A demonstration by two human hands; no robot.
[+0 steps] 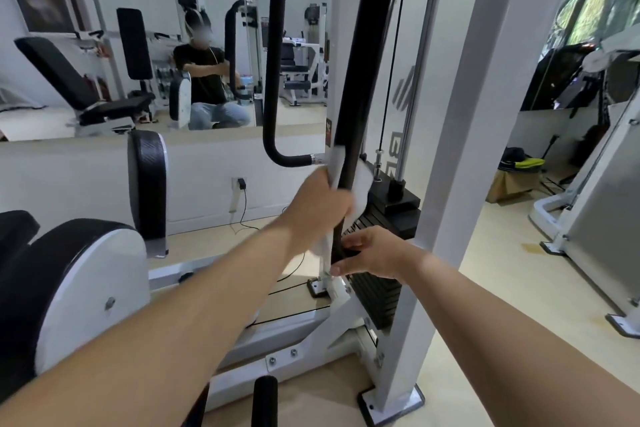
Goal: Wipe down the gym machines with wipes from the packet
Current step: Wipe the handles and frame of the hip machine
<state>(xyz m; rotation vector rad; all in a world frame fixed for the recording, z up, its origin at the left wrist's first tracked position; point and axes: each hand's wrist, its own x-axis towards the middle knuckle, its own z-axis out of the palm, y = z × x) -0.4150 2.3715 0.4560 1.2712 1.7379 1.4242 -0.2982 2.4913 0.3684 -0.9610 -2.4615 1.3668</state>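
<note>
My left hand [320, 208] grips a white wipe [362, 189] wrapped around the black padded upright bar [367, 55] of a white gym machine [446, 156]. The wipe covers the bar just above my fingers. Lower on the same bar, my right hand [370, 255] holds the black padding with curled fingers, thumb at the front. Behind the bar stands the black weight stack [384, 291]. No wipe packet shows on my side; a blue item appears only in the mirror reflection.
A curved black handle [273, 87] hangs left of the bar. Black-and-white pads [86, 274] sit at the lower left. A wall mirror [145, 45] shows a person and other machines. Another white machine [588, 218] stands at the right, on beige floor.
</note>
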